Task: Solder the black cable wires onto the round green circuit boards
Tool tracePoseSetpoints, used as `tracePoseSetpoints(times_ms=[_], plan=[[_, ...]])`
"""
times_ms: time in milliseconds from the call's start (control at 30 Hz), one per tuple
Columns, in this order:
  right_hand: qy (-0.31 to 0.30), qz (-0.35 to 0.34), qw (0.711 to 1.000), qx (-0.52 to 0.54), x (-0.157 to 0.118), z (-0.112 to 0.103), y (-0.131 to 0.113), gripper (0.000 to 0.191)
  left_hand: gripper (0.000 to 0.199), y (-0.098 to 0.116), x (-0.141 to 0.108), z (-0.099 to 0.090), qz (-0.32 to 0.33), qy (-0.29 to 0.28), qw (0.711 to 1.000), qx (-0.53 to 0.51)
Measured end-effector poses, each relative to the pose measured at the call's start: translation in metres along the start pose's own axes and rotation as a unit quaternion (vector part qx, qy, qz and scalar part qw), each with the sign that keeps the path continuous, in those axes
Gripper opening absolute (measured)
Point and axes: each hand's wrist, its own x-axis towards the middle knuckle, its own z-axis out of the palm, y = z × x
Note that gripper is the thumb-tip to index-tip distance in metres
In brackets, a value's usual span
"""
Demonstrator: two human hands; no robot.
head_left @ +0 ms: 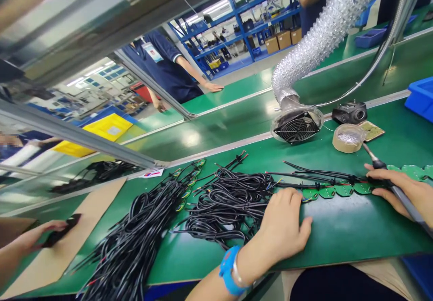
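Note:
My left hand (284,222), with a blue band on its wrist, rests at the right end of a pile of coiled black cables (233,193). Its fingers curl down onto a black cable, the tips partly hidden; the thumb sticks out to the right. A soldering iron (402,197) is in my right hand (402,186), its metal tip pointing up and left near a roll of tape (348,138). Below that hand runs a row of small green circuit boards (345,189), with black cables lying along them. More green boards (411,171) show behind the right hand.
A fan (297,125) on a silver duct stands at the back, beside a black device (350,111). A large cable bundle (135,229) lies left, next to a cardboard sheet (67,242) where another person's hand (37,235) holds a dark object. A blue bin (421,97) sits right.

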Motion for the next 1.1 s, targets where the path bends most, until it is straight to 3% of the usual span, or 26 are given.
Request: tracePoseSetpoints(times_ms=[133,267,367,567,700,833,967,1033,1100], plan=[[-0.042,-0.041,0.998,-0.001,-0.001,-0.012,0.012,0.034,0.015,0.011,0.029,0.021,-0.040,-0.086,0.993,0.064],[-0.062,-0.045,0.997,-0.010,0.000,-0.018,0.020,0.035,0.028,0.009,0.034,0.025,-0.054,-0.074,0.996,-0.007],[-0.080,-0.034,0.996,-0.029,0.002,-0.019,0.009,0.040,0.041,0.011,0.036,0.024,-0.086,-0.085,0.993,-0.014],[0.008,0.017,0.996,-0.092,0.015,-0.006,-0.025,0.049,0.050,0.013,0.044,0.032,-0.116,-0.078,0.990,-0.024],[0.055,0.025,0.988,-0.142,0.021,0.005,-0.025,0.039,0.051,0.008,0.042,0.035,-0.096,-0.076,0.990,-0.063],[0.084,0.004,0.981,-0.177,0.022,0.001,-0.028,0.031,0.058,0.002,0.033,0.029,-0.081,-0.040,0.985,-0.146],[0.146,-0.030,0.975,-0.167,0.022,-0.005,-0.071,0.031,0.033,-0.005,0.024,0.006,-0.030,-0.038,0.961,-0.271],[0.156,-0.030,0.986,-0.052,0.022,0.000,-0.105,0.035,0.020,-0.006,0.022,-0.004,0.003,-0.042,0.948,-0.316],[0.136,-0.026,0.988,0.068,0.023,0.012,-0.139,0.031,0.022,-0.006,0.021,-0.008,0.029,-0.038,0.943,-0.330]])
